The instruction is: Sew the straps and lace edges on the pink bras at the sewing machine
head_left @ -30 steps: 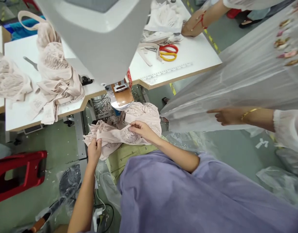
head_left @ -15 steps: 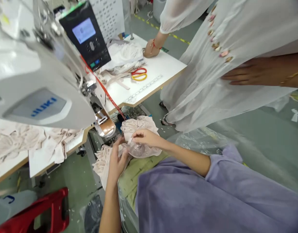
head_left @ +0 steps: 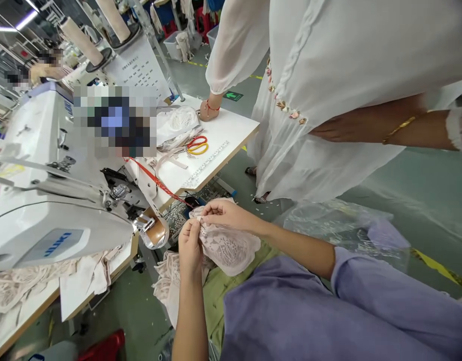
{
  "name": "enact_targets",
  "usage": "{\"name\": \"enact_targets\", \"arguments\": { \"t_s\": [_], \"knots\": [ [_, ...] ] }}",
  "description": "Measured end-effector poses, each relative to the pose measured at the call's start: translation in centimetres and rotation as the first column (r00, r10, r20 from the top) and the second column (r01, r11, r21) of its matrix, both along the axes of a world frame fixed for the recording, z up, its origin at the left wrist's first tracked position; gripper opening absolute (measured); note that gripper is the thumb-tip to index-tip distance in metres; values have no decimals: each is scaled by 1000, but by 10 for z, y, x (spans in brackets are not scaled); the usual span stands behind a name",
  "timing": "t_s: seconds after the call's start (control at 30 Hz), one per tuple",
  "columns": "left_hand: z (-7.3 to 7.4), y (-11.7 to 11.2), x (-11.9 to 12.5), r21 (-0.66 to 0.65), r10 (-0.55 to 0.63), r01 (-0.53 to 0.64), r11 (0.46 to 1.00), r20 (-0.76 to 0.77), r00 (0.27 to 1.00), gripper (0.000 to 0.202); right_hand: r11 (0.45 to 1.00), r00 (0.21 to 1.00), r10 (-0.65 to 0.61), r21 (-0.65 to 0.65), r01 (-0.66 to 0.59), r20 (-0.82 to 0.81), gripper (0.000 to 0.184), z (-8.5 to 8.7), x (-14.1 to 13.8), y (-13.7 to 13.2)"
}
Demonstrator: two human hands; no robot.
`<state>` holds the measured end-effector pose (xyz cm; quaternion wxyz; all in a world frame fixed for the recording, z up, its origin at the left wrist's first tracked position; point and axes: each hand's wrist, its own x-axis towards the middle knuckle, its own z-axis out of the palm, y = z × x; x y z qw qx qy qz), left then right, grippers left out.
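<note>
Above my lap I hold a pale pink lace bra (head_left: 231, 248), its patterned cup hanging down. My left hand (head_left: 190, 243) pinches its upper edge between thumb and fingers. Close beside it, my right hand (head_left: 225, 215) has its fingers closed on the same edge. The fingertips of both hands nearly meet. More pale ruffled lace pieces (head_left: 167, 278) lie below and left of my left hand. Green cloth (head_left: 216, 306) is spread under the work. Up and to the left of my hands is the sewing machine's narrow end (head_left: 156, 233).
A white sewing machine (head_left: 84, 225) stands at left. Red-and-yellow scissors (head_left: 197, 145) and a printed ruler scale (head_left: 206, 163) show on the white table (head_left: 234, 128). A person in white (head_left: 291, 100) stands at right, one hand (head_left: 209, 110) on that table. Lace pieces (head_left: 95, 273) cover the left table.
My view has tilted up. My left hand, open beside the lace before, now pinches its edge next to my right hand. The lace bra has turned and its cup hangs lower.
</note>
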<state>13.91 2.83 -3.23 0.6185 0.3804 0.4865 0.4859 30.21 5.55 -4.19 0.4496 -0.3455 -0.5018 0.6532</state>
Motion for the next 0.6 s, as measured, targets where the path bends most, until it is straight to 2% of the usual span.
{"name": "enact_targets", "arguments": {
  "t_s": [0.2,0.4,0.5,0.6],
  "knots": [
    [4,-1,6,-71,17,-9,997,123,992,30,991,990,36,-119,-52,-137,22,-4,-1,-5],
    [2,0,5,-86,23,-13,996,111,994,27,989,988,57,-129,-75,-144,25,-5,-4,-5],
    [0,3,2,-105,51,-40,994,107,993,27,997,997,51,-46,-54,-66,31,-16,0,0],
    [-3,6,-3,-89,70,-61,994,94,993,28,994,973,-71,95,51,220,40,-49,13,11]
  ]
}}
